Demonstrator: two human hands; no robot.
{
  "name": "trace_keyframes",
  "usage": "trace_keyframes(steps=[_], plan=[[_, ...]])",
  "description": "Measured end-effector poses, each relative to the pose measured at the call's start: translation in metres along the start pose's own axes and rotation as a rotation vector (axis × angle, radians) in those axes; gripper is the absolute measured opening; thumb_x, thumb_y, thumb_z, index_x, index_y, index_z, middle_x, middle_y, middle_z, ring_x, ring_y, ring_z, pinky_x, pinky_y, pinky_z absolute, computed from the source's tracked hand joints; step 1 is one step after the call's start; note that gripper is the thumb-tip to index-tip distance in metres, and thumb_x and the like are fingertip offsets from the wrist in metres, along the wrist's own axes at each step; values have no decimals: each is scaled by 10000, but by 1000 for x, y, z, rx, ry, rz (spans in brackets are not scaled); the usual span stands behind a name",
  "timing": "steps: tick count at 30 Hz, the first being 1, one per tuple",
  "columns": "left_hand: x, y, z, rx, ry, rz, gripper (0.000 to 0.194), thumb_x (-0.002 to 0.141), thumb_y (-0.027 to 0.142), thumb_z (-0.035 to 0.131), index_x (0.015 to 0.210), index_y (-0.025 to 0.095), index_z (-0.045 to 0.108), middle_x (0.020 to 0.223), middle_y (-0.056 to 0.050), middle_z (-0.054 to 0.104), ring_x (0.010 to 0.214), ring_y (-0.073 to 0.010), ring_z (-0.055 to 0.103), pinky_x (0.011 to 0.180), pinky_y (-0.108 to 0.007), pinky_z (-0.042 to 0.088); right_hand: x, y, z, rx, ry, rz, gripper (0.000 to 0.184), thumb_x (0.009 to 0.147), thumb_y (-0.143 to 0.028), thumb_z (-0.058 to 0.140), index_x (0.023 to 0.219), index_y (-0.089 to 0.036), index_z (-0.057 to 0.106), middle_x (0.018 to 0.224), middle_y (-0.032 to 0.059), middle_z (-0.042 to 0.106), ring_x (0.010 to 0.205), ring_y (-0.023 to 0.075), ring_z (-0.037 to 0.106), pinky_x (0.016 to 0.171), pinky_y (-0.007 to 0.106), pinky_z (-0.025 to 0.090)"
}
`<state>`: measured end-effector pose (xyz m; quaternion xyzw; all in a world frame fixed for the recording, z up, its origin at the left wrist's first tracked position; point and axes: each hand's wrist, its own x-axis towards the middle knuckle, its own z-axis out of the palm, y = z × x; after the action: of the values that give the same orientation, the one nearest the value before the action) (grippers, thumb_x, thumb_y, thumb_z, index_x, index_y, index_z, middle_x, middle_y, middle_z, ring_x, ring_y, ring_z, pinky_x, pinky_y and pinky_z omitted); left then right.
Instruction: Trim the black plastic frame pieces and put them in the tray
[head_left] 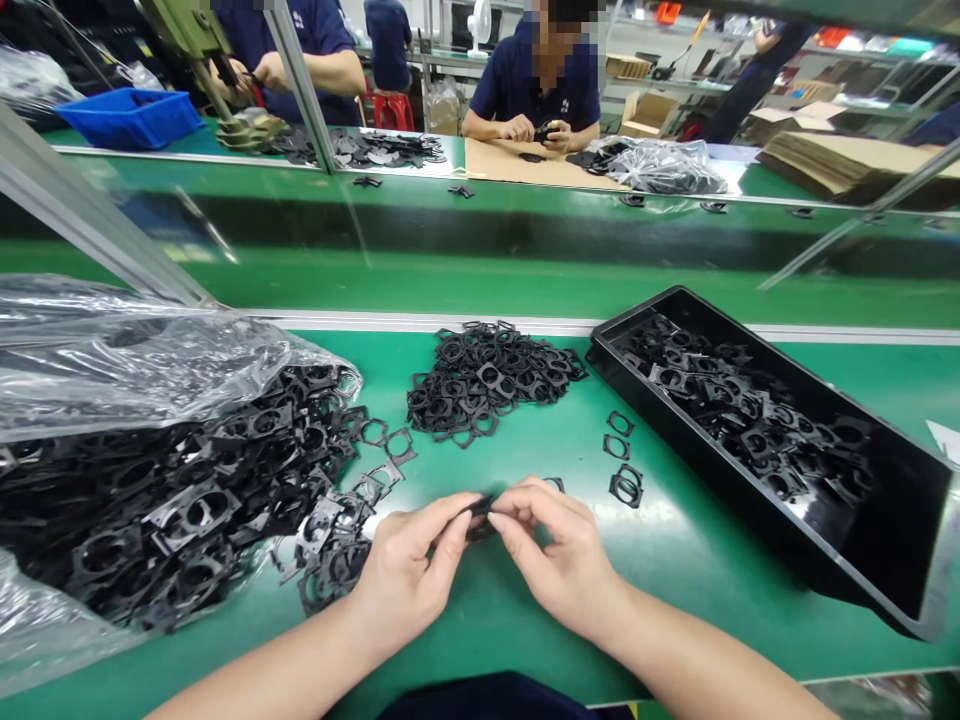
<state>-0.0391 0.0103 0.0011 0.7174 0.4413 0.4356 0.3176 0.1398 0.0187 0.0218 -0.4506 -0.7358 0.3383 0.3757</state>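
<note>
Between my two hands, above the green table, is a small black plastic part (480,522), partly hidden by the fingers. My left hand (412,555) pinches its left side between thumb and fingertips, and my right hand (553,545) pinches its right side. Whether it is one piece or two pressed together I cannot tell. Just beyond the right hand lie several loose black ring-shaped frames (625,485). A pile of thin black frames (491,380) sits farther back. To the left, many black square frames with round holes (199,510) spill out of a clear plastic bag (150,365).
A long black tray (720,490) holding black parts stands at the right. Behind a metal rail (420,322) runs a green conveyor belt (480,270) carrying a few parts. Across it, co-workers sit by a blue bin (129,120), cardboard (847,165) and bagged parts (667,165).
</note>
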Motion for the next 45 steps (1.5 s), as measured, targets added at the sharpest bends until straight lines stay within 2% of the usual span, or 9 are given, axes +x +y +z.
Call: trace_keyframes(steps=[10,20,25,28,32,35,39,42,45], plan=[[-1,-1,-2,34,-16,56,280,868,110,511,1118,195,606,854,-33,742,674,-130,702,625,-201,562,-1,2,2,48,-5,48,97,872,-168,520,800,-185,582,659,-8,506,579,118,476,547,242,412],[-2,-5,-1,48,-51,81,311,873,106,499,1159,198,579,860,-35,734,647,-119,690,620,-200,556,0,4,-1,50,-9,-6,91,871,-153,522,851,-183,606,707,13,539,612,130,497,572,261,423],[-2,-4,-3,56,-43,137,333,868,82,498,1175,194,561,865,-47,732,632,-120,679,603,-210,550,3,4,0,174,2,97,49,858,-181,562,893,-182,597,865,49,602,747,150,577,675,274,488],[-2,-2,-2,51,-54,146,330,864,79,501,1167,193,562,818,-38,731,603,-123,671,582,-218,549,5,4,0,261,-66,186,82,864,-226,563,832,-169,611,795,43,621,711,150,604,678,280,504],[-1,-1,-1,-50,-105,41,295,879,95,480,1141,192,575,798,-24,727,615,-117,681,580,-200,564,7,4,0,421,-86,322,211,828,-350,608,741,-160,582,705,22,603,651,151,614,633,280,524],[2,0,-2,-103,-139,-18,273,896,117,462,1122,194,593,782,-13,727,633,-112,687,599,-191,567,8,5,-1,464,-94,358,240,812,-382,621,736,-163,560,689,16,598,650,151,607,629,277,521],[8,0,-6,-48,-154,22,252,862,136,540,1085,208,633,829,-22,746,706,-136,700,669,-217,560,7,5,-4,328,-89,226,167,841,-297,582,741,-164,573,698,17,569,653,142,565,614,260,485],[9,2,-7,-32,-144,11,209,846,133,563,1011,207,668,807,-24,748,681,-140,697,650,-217,547,6,4,-3,184,-88,83,126,855,-213,545,743,-166,577,697,22,560,653,143,536,618,268,454],[8,4,-7,-46,-165,-35,174,855,137,544,951,196,677,737,-16,730,627,-131,676,608,-210,530,5,4,-3,106,-95,19,117,860,-174,514,752,-175,561,701,27,555,659,152,524,616,279,443]])
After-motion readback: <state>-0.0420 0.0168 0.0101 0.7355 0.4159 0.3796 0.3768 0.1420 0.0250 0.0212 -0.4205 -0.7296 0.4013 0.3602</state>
